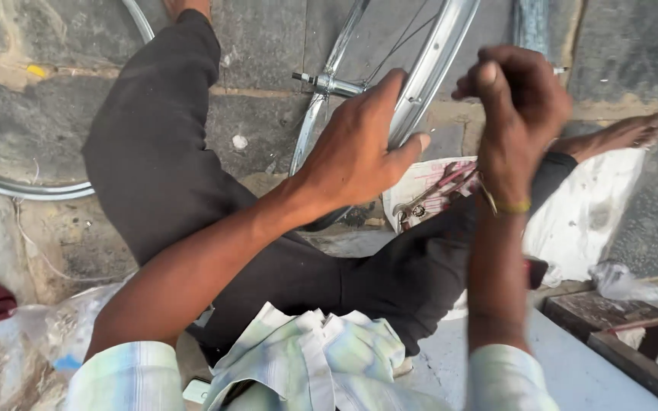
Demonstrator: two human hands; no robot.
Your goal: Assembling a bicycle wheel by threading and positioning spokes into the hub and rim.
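I sit on stone ground with my legs in dark trousers spread out. My left hand (359,144) grips the metal rim of a bicycle wheel (439,68) that stands upright between my legs; its axle hub (329,82) and thin spokes show behind the hand. My right hand (515,114) is raised beside the rim, fingers curled shut, with a small thin metal piece sticking out at the fingertips; what it is I cannot tell. A yellow thread band circles that wrist.
Pliers and other hand tools (432,199) lie on a white sheet under the wheel. Another wheel rim (17,186) lies at the left. A wooden block (611,316) sits at lower right, plastic bags (32,335) at lower left. My bare foot (626,133) rests at right.
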